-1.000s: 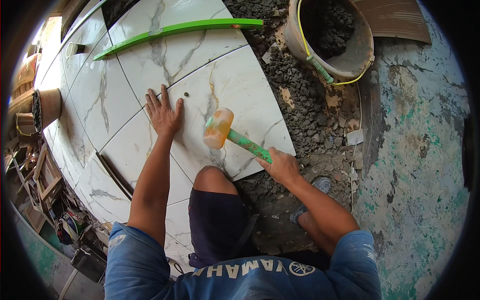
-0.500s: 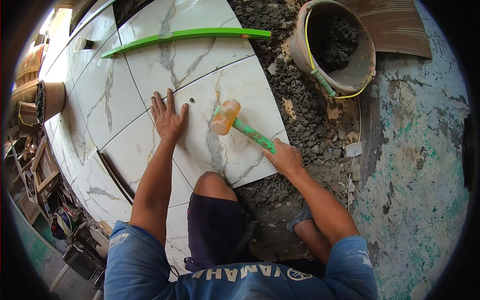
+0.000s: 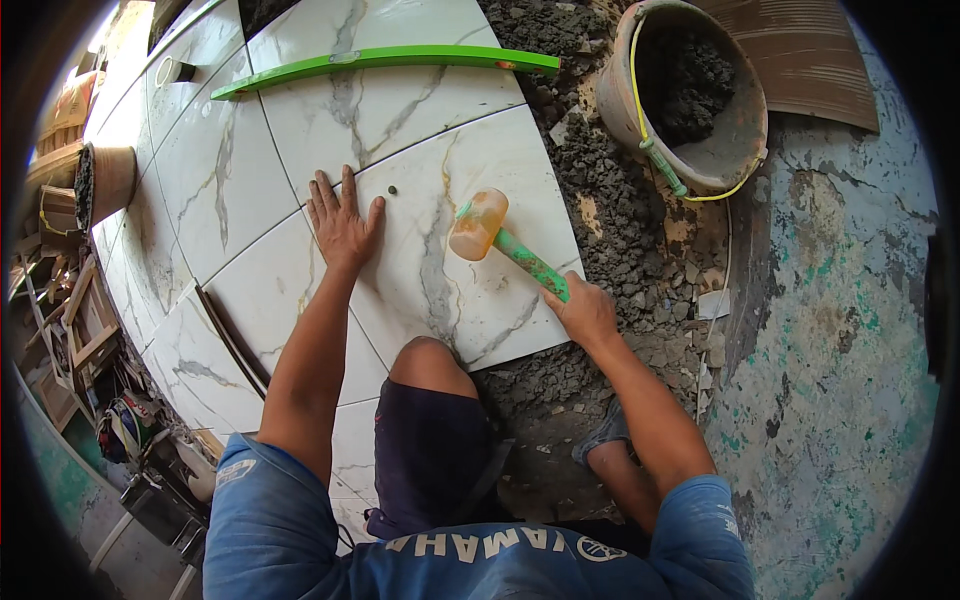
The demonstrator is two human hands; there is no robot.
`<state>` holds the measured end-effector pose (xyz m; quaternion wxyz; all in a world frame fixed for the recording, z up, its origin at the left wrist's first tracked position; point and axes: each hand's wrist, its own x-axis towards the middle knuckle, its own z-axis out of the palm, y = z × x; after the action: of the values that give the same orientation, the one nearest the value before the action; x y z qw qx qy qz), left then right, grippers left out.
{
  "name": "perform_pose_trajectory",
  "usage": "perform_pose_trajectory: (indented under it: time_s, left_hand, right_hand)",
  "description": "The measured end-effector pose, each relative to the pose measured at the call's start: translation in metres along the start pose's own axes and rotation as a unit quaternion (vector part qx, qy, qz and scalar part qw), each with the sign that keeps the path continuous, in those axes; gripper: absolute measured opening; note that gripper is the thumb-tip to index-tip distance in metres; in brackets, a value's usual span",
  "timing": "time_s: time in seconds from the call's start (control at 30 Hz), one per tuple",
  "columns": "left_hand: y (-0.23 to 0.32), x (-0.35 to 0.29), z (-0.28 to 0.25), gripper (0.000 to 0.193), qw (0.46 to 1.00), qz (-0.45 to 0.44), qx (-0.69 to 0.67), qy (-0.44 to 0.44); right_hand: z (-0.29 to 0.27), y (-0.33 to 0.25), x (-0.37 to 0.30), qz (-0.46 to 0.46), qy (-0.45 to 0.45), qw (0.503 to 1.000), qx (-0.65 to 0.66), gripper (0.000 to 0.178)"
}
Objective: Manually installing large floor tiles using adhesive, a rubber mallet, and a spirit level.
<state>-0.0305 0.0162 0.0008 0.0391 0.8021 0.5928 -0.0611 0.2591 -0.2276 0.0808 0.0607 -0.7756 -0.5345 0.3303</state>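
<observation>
Over the veined white tile [image 3: 412, 285], the mallet [image 3: 480, 224] slants from the right hand [image 3: 588, 310], whose fingers wrap its green handle, forward and leftward to its amber head. Left of that head, the left hand [image 3: 346, 228] lies flat, fingers extended; whether mallet touches tile, I cannot tell.

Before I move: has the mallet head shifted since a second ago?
Yes. Against the small dark lump on the tile, the mallet head is now farther up the picture and to the right.
</observation>
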Motion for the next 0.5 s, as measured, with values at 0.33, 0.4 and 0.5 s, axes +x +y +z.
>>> perform_pose_trajectory:
  time_s: [0.33,0.4,0.5]
  left_hand:
    - [-0.003,-0.005,0.005,0.08,0.999,0.009,-0.023,0.029]
    - [-0.005,-0.005,0.002,0.08,0.998,0.033,-0.017,0.043]
    - [0.007,0.0,-0.01,0.076,1.0,-0.017,0.01,-0.017]
  right_hand:
    - [-0.015,-0.007,0.016,0.028,-0.01,0.999,0.028,0.052]
    - [-0.021,-0.01,0.004,-0.001,0.011,0.998,0.068,0.05]
    - [-0.032,-0.003,-0.031,-0.1,0.119,0.973,0.168,0.046]
